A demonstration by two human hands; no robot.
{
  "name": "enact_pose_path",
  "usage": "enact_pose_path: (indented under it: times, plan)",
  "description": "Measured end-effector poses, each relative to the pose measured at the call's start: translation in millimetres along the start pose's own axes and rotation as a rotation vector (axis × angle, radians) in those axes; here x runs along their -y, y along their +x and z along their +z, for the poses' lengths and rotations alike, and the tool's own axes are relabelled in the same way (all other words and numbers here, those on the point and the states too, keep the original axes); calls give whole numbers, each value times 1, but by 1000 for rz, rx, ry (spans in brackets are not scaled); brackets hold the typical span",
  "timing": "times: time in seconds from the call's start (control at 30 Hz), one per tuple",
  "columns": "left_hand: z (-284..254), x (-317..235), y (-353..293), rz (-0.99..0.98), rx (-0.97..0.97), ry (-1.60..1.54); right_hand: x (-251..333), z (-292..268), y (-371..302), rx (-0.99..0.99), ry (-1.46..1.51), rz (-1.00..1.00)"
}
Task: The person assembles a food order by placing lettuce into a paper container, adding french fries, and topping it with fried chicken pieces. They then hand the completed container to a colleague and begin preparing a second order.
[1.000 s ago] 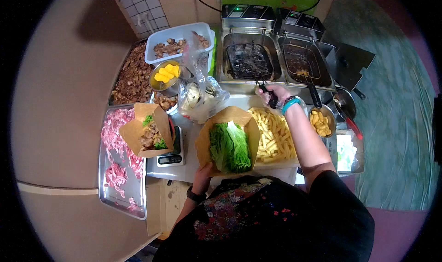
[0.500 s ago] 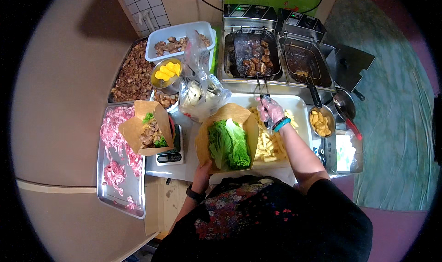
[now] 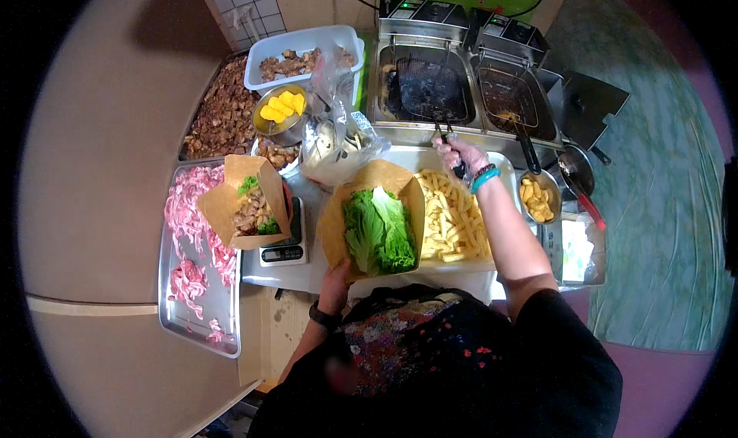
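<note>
My left hand is closed on the lower left edge of an open brown paper box, which is lined with green lettuce leaves. In a clear plastic glove, my right hand grips the black handle of a wire fryer basket. That basket sits in the left fryer well over dark oil; the meat pieces are mostly out of sight in it. Beneath my right forearm lies a white tray of pale fries, just right of the box.
A second paper box with meat and lettuce rests on a scale. Further left are trays of raw pink meat and browned meat. A basket handle juts from the right fryer, above a bowl of potato pieces.
My right hand has moved up and slightly right with the basket handle. Browned meat pieces that showed in the basket are now mostly hidden. My left hand still holds the box.
</note>
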State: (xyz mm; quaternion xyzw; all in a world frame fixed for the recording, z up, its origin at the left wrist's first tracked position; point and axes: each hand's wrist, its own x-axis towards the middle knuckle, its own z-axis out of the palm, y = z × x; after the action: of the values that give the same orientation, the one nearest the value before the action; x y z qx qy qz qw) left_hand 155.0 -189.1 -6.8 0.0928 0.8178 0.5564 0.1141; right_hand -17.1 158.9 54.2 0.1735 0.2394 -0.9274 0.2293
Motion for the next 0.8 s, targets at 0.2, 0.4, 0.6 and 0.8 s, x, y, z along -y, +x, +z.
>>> enact_pose_path:
  times: [0.2,0.4,0.6,0.8]
  plan:
    - [-6,-4,-3,47,-27,266,17,-9,17,-254,-169,-94]
    - [-12,25,-22,17,-46,97,-7,-26,-41,-635,-1755,-330]
    - [-12,10,-30,-318,-203,-538,-91,-60,-81,-498,-2527,8]
    - [-11,10,-19,-297,-178,-532,-105,-53,-94,-613,-2483,-28]
